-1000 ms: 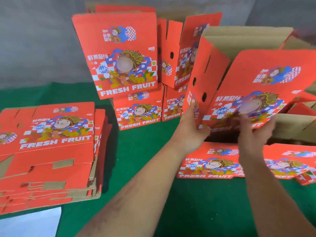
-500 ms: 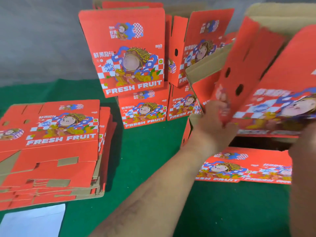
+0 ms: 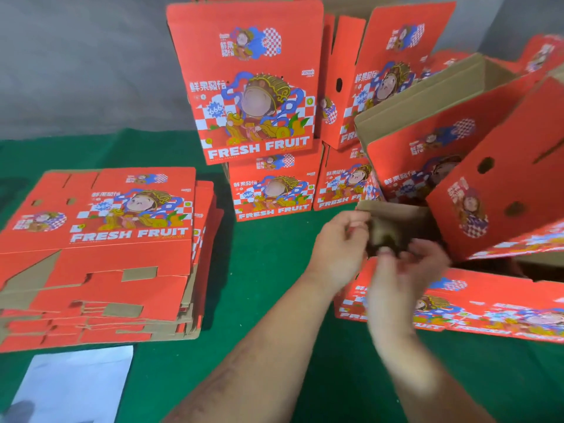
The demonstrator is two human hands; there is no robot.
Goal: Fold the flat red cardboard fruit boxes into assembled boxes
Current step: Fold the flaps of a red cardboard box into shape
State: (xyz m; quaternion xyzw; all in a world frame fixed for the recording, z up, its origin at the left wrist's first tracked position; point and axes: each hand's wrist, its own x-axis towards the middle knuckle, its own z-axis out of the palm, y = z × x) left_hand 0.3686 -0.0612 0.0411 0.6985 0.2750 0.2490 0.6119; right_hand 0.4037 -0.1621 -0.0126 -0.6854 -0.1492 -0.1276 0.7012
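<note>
A red fruit box [image 3: 476, 166], opened into a tube, tilts above the table at the right, its brown inside showing at the top. My left hand [image 3: 341, 248] pinches the edge of a brown bottom flap [image 3: 393, 218] at the box's lower left. My right hand [image 3: 409, 267], blurred by motion, sits just below the same flap with its fingers curled at it. A stack of flat red boxes [image 3: 100, 254] lies at the left.
Several assembled boxes [image 3: 259, 117] stand stacked at the back centre on the green table cover [image 3: 268, 264]. More flat boxes [image 3: 476, 306] lie under the held box at the right. A white sheet [image 3: 76, 383] lies at the front left.
The held box has swung round so its holed side panel faces me. Both hands have moved down from the box's front face to the bottom flap.
</note>
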